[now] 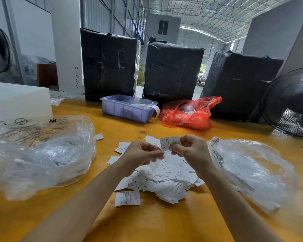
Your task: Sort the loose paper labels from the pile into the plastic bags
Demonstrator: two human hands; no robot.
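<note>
Now — right hand [191, 147] pinches XL label [169, 143] | left hand [142, 154] perhaps film

The pile of labels [161, 180] lies on the surface [182, 224] between two bags, one left [42, 154], one right [252, 172]; a tray [126, 110] sits far behind.

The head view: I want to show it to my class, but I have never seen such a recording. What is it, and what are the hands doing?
There is no machine here. A person wears a camera on the head, looking down at both bare hands. On the orange table lies a pile of paper labels, between two clear plastic bags. The right hand pinches one label marked XL. The left hand has its fingers curled beside it; whether it holds anything is unclear.
</note>
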